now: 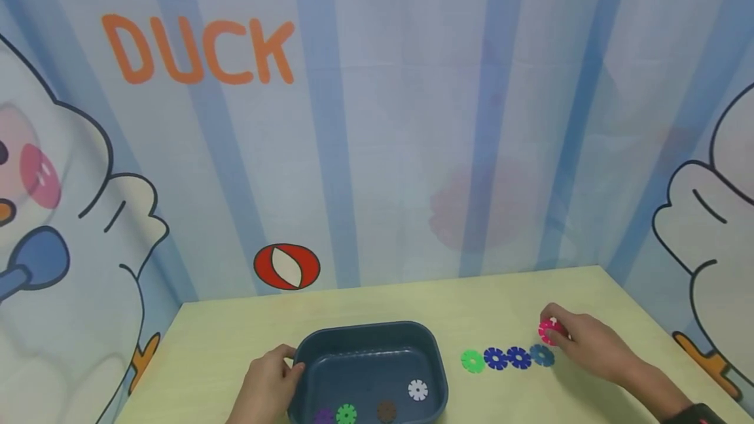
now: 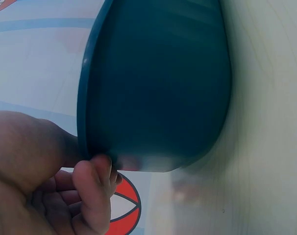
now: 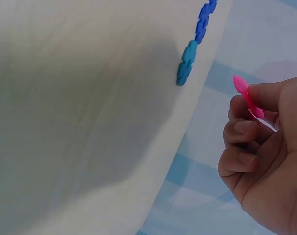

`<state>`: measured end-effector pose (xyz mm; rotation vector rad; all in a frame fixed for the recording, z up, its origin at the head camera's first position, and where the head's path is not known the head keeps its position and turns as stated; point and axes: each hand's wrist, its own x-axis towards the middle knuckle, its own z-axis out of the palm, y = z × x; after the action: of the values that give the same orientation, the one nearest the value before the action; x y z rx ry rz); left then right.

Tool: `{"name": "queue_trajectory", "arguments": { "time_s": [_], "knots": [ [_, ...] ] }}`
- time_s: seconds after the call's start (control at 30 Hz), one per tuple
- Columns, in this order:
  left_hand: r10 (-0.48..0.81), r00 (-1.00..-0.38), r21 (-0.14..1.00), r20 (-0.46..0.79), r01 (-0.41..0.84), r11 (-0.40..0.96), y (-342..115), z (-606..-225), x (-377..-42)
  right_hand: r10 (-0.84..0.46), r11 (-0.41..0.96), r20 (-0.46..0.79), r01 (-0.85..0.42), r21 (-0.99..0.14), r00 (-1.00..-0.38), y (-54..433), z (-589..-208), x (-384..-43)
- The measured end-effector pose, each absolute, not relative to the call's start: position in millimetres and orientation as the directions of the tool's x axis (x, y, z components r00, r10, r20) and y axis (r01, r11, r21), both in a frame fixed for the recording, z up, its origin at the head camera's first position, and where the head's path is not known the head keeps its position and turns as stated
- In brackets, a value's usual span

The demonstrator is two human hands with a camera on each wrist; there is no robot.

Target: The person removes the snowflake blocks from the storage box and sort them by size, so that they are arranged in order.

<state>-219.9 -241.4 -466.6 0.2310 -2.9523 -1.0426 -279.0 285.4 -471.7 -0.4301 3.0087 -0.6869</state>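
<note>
My left hand [image 1: 268,381] grips the left rim of a dark blue plastic basin [image 1: 368,328], thumb over the edge and fingers outside, as the left wrist view also shows. In the basin lie notched plastic discs: a white disc [image 1: 417,390], a brown disc [image 1: 386,411], a green disc [image 1: 346,413] and a purple disc [image 1: 324,417]. My right hand [image 1: 595,345] pinches a pink notched disc [image 3: 240,84] between thumb and fingers, above the table. A thin white edge shows behind it in the right wrist view. Just below the hand lies a teal disc [image 1: 542,355].
Left of the teal disc, two dark blue discs [image 1: 507,358] and a light green disc [image 1: 472,361] continue the row on the pale yellow table [image 1: 247,319]. Behind the table hangs a striped blue cloth [image 1: 400,149] with cartoon ducks and the word DUCK.
</note>
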Motion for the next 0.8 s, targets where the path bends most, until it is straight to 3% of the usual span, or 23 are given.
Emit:
{"name": "queue_trajectory", "arguments": {
  "time_s": [0.8],
  "knots": [
    [-0.138,-0.989,0.630,-0.044,-0.135,0.765,-242,-468,-220,-0.224,0.865,-0.054,-0.173,-0.471,-0.973,312,-500,-284]
  ]
}}
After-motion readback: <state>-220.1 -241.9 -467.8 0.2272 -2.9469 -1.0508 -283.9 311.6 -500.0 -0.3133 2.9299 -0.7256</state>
